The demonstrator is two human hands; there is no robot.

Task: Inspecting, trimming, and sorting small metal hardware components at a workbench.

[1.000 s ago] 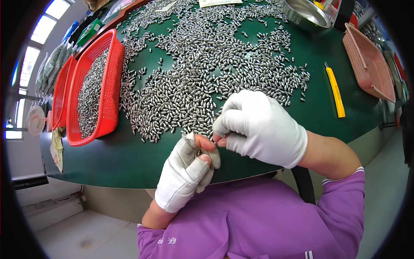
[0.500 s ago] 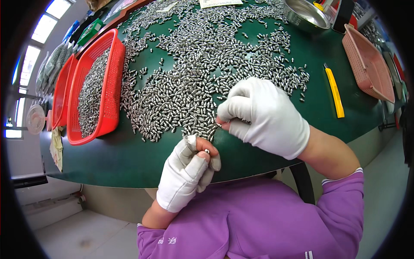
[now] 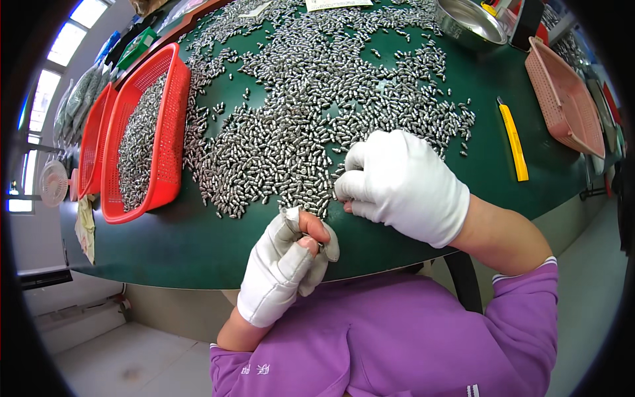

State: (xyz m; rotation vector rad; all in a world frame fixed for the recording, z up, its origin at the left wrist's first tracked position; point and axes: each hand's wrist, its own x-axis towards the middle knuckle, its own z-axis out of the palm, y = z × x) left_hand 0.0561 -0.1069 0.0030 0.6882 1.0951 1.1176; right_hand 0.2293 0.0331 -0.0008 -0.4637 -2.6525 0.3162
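1. So, both hands wear white gloves and sit at the near edge of a green table (image 3: 198, 258), close together but not touching.
2. Left hand (image 3: 286, 264) is curled up just off the table edge. Two bare fingertips (image 3: 311, 228) poke out of cut-off glove tips and pinch together. Something small and shiny sits right at the pinch, looks like one of the metal pieces, but it's too tiny to be sure.
3. Right hand (image 3: 403, 185) rests on the table, fingers bunched tight into a loose fist with the tips pointing left, right at the near edge of the pile (image 3: 311, 112). Can't tell if it has hold of anything, the glove hides it.
4. That pile is a huge spread of small silvery cylinder-ish pieces covering most of the table, thick in the middle and scattered at the edges.
5. Left side: a red basket (image 3: 173, 139) part full of the same pieces, with another red basket (image 3: 94, 142) just behind it.
6. Right side: a yellow knife (image 3: 513, 140) lying flat, well apart from the hands, and a pink basket (image 3: 562, 99) beyond it.
7. Far end: a steel bowl (image 3: 469, 23).
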